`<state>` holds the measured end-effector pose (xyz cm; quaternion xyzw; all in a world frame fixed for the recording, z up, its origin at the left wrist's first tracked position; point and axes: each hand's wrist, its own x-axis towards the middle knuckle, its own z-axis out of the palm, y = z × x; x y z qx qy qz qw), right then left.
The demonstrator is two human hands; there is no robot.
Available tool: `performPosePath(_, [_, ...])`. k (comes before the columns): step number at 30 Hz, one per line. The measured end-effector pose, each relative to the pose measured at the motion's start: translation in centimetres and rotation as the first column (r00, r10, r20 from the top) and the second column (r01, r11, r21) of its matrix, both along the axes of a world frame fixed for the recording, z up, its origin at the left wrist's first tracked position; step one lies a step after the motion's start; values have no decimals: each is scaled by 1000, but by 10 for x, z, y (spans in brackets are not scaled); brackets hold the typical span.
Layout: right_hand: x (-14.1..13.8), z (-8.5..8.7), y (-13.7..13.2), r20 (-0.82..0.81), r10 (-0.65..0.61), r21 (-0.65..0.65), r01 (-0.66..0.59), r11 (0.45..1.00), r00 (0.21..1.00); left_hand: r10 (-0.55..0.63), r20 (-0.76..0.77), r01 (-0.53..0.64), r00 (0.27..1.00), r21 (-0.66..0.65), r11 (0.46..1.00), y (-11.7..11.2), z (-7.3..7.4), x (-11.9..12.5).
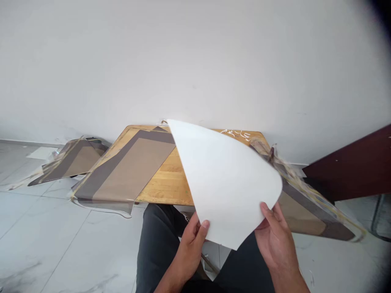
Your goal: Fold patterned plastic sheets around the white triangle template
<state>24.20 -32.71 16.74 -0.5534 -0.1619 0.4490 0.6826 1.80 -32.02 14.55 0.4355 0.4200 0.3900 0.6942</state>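
Observation:
A plain white sheet (229, 183) with one curved edge and a narrow cut lower end is held tilted above my lap and the table. My left hand (194, 240) pinches its lower left edge, thumb on top. At the lower right edge, my right hand (275, 232) grips it with the thumb on top and the fingers behind. The sheet's underside is hidden. To the left lies a brown and tan panel (128, 167) with clear plastic film around its rim, partly over the table's front edge.
The wooden table (165, 175) stands against a white wall (195, 61). White scraps (238, 133) lie at its back edge. Similar film-edged panels hang at the right (308, 211) and rest on the floor at left (76, 160). A dark red board (351, 167) leans at far right.

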Motion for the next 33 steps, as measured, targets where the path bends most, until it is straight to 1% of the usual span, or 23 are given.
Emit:
performPosePath(2, [11, -1, -1, 15, -41, -1, 41, 999, 999, -41, 0, 41, 999, 42, 998, 8, 2, 9])
performPosePath(3, [17, -5, 0, 24, -60, 2, 60, 998, 998, -57, -2, 57, 998, 55, 997, 11, 2, 13])
performPosePath(5, [31, -20, 1, 59, -91, 11, 91, 996, 994, -95, -3, 95, 995, 64, 993, 17, -4, 25])
performPosePath(7, [53, -46, -2, 133, -132, 4, 132, 991, 982, -142, -2, 142, 990, 43, 989, 22, -16, 42])
performPosePath(8, [66, -62, -5, 202, -166, -10, 172, 985, 965, -161, -3, 161, 987, 26, 987, 25, -23, 51])
performPosePath(9, [80, -80, -9, 299, -213, -28, 232, 972, 930, -164, -9, 164, 986, 13, 986, 28, -31, 60])
performPosePath(10, [94, -99, -14, 432, -259, -49, 309, 950, 864, -145, -18, 145, 989, 1, 989, 31, -39, 67])
performPosePath(11, [107, -119, -18, 597, -245, -79, 360, 930, 764, -111, -30, 110, 993, -8, 994, 34, -46, 73])
performPosePath(12, [119, -138, -23, 742, -172, -120, 380, 917, 648, -67, -41, 67, 997, -16, 998, 37, -53, 76])
performPosePath(13, [128, -155, -26, 825, -46, -193, 358, 914, 563, -23, -47, 22, 999, -25, 999, 40, -58, 76])
performPosePath(14, [135, -170, -28, 860, 92, -281, 313, 907, 503, 15, -47, -17, 999, -40, 999, 43, -62, 72])
performPosePath(15, [140, -182, -29, 870, 202, -352, 280, 893, 449, 45, -41, -47, 998, -59, 997, 44, -65, 67])
performPosePath(16, [142, -191, -29, 868, 290, -409, 248, 878, 403, 66, -35, -69, 997, -77, 995, 44, -66, 59])
performPosePath(17, [143, -197, -27, 864, 352, -446, 223, 867, 361, 86, -24, -88, 996, -91, 992, 44, -67, 50])
performPosePath(18, [142, -201, -24, 864, 389, -465, 207, 861, 321, 102, -18, -103, 995, -105, 989, 42, -66, 41])
performPosePath(20, [139, -204, -17, 869, 425, -474, 179, 862, 253, 145, 1, -144, 989, -126, 981, 38, -62, 25])
performPosePath(22, [135, -203, -10, 874, 438, -471, 145, 870, 209, 188, 18, -184, 982, -149, 972, 33, -56, 12])
performPosePath(25, [131, -201, -1, 875, 456, -471, 70, 879, 163, 259, 8, -254, 966, -176, 951, 29, -43, 0])
performPosePath(27, [128, -200, 3, 874, 470, -473, -5, 881, 120, 305, -8, -301, 952, -182, 936, 28, -34, -6])
performPosePath(29, [124, -198, 7, 878, 475, -469, -92, 878, 60, 348, -10, -344, 938, -181, 922, 28, -26, -14])
performPosePath(33, [118, -193, 15, 886, 458, -460, -251, 851, -72, 425, -14, -420, 905, -182, 889, 30, -12, -29])
